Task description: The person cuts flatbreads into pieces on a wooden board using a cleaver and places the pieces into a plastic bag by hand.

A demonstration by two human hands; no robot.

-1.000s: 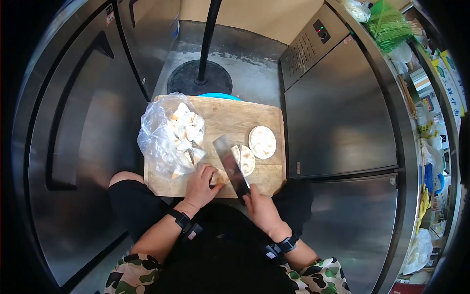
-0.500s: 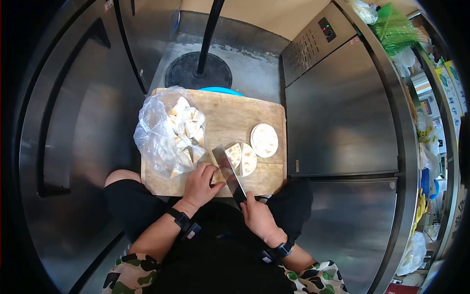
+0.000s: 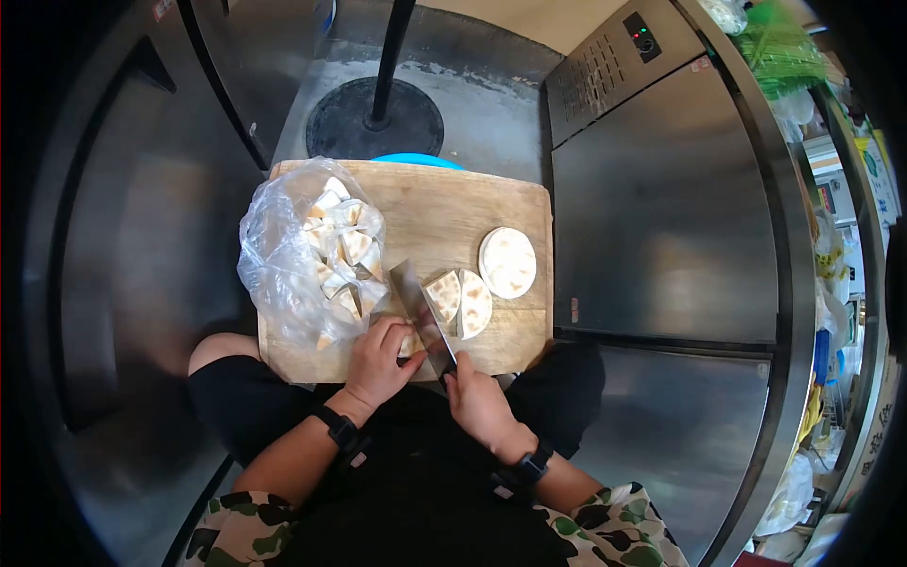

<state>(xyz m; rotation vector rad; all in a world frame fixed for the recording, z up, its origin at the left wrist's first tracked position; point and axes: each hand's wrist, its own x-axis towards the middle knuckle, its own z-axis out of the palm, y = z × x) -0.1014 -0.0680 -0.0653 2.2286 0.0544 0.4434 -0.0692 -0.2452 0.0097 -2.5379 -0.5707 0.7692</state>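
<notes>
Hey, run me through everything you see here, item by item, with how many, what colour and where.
Cutting board: one, light wood, centre
Plastic bag: one, clear, board's left side
Bagged wedges: several, cream and brown, in the bag
Round flatbread: at least one, cream, board's right side
Cut pieces: two, cream and brown, right of the blade
Bread piece: one, cream, at the left fingers
Knife: one, grey, in the right hand
Blue object: one, behind the board
Pole: one, black, beyond the board
Steel doors: several, grey, both sides
Shelf goods: many, mixed colours, far right
Left hand: one, bare, on the bread piece
Right hand: one, bare, gripping the knife
</notes>
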